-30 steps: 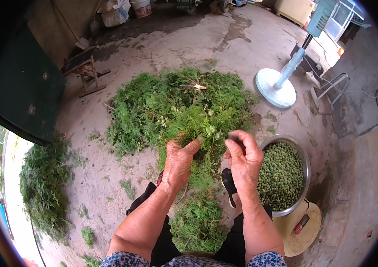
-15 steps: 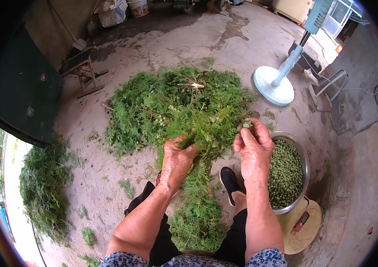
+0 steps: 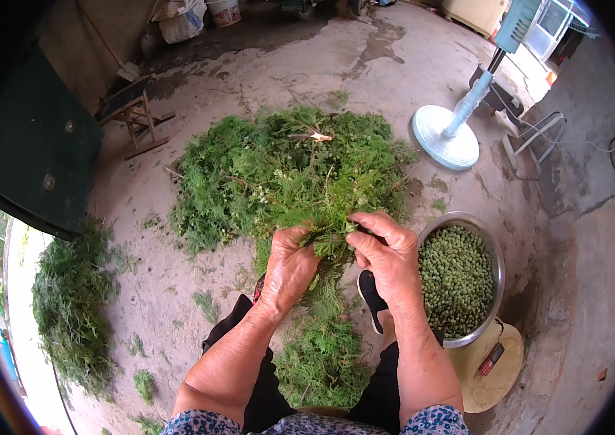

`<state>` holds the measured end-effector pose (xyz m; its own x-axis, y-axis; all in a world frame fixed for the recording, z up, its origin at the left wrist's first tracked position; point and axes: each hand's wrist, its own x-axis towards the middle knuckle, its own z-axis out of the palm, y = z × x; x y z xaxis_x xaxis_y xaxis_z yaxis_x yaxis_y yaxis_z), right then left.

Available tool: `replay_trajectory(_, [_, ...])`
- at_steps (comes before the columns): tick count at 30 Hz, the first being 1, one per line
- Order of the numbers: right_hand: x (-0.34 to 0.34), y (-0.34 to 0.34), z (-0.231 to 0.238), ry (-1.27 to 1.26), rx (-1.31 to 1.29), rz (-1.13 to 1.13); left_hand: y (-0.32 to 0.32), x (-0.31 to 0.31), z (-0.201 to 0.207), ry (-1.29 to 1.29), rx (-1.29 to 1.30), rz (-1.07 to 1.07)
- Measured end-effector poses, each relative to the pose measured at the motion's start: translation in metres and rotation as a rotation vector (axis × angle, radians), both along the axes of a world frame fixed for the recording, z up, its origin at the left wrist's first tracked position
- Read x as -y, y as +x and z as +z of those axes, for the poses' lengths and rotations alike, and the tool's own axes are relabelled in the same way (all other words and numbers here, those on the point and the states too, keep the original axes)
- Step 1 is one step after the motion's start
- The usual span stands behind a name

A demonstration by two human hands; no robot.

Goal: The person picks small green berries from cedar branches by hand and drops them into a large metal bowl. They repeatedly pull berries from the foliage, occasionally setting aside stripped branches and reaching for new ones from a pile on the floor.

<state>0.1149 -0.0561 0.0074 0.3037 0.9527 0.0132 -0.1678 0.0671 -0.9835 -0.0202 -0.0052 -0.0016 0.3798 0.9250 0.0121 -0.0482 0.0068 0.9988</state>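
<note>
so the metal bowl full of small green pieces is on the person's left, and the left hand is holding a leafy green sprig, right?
Not quite: the metal bowl full of small green pieces is on the person's right, as the head view shows. The left hand is holding a leafy green sprig.

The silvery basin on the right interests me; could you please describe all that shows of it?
The basin is round and looks metallic, with a shiny rim. It stands open side up, holding many small, roundish green pieces. It sits right of the right hand, its lower edge overlapping a round tan surface in view; its underside is hidden.
</note>
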Motion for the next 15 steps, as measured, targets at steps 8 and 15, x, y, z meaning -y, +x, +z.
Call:
replay_trajectory(8, [-0.003,0.014,0.016,0.025,-0.698,-0.064,0.000,0.000,0.002,-0.356,0.222,0.066])
replay_trajectory(15, [0.002,0.008,0.012,-0.022,-0.227,0.015,0.002,0.000,0.005,-0.322,0.170,0.035])
